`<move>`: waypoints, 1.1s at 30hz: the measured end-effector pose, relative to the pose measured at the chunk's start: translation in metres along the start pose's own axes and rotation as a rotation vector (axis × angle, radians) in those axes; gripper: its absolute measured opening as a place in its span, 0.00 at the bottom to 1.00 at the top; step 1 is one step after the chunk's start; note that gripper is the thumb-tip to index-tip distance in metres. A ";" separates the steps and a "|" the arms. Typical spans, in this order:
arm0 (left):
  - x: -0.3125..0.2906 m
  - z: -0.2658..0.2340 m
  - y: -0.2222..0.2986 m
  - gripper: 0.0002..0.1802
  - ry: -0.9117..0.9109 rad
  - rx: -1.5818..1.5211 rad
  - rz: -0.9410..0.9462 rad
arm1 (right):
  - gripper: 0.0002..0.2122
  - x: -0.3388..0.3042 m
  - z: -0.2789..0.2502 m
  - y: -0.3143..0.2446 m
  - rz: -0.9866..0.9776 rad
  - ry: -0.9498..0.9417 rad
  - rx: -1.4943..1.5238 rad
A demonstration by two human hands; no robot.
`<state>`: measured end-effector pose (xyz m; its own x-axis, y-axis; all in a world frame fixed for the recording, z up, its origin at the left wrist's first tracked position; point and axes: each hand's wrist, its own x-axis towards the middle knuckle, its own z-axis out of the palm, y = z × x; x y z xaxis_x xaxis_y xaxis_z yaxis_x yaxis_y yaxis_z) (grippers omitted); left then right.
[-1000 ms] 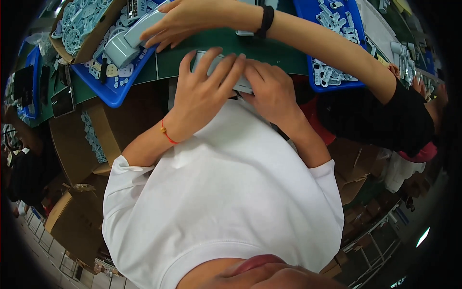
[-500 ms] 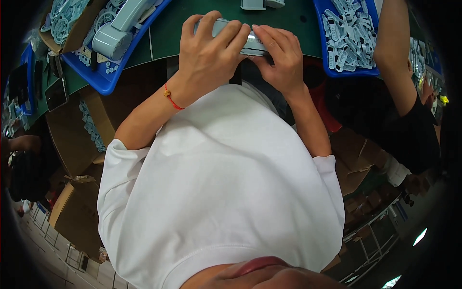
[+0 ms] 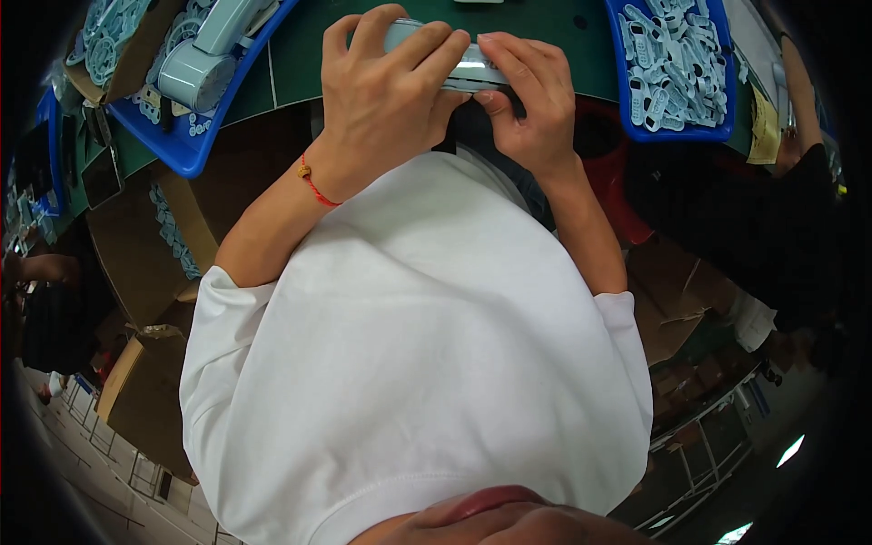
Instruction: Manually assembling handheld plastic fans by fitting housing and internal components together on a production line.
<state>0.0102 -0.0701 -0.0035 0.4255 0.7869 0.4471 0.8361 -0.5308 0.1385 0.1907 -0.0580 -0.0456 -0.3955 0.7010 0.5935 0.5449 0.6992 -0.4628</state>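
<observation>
The left hand [image 3: 381, 100] is spread over a glossy pale grey-blue plastic casing [image 3: 474, 73], while the right hand [image 3: 540, 109] is curled around its right end, so it is gripped from both sides, apparently for steadiness. The casing is held at the near edge of a green tabletop [image 3: 581, 54], flanked by a left blue plastic tray [image 3: 186, 154] and a right blue plastic tray [image 3: 677, 136] of small pale-blue parts [image 3: 672, 68], seemingly placed within reach.

A white short-sleeved shirt [image 3: 418, 336] and red beaded bracelet [image 3: 312, 186] are worn.
</observation>
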 end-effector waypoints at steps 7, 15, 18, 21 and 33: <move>-0.002 0.003 0.000 0.24 0.031 -0.072 -0.036 | 0.17 -0.006 0.003 -0.009 0.079 0.056 0.013; 0.009 0.003 -0.001 0.21 0.044 -0.100 -0.057 | 0.16 -0.003 0.005 -0.001 0.058 0.102 0.055; 0.011 -0.001 -0.002 0.21 0.034 -0.099 -0.044 | 0.16 -0.001 -0.002 -0.005 0.082 0.071 0.058; 0.026 -0.008 -0.017 0.20 -0.157 -0.150 -0.019 | 0.18 0.014 -0.011 -0.002 0.084 -0.108 0.013; -0.003 -0.011 0.009 0.54 -0.049 -1.319 -0.436 | 0.19 0.039 -0.026 -0.038 0.627 -0.251 0.729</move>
<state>0.0126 -0.0805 0.0059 0.2526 0.9594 0.1254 -0.0261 -0.1228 0.9921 0.1735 -0.0612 0.0124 -0.3823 0.9239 -0.0148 0.1547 0.0482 -0.9868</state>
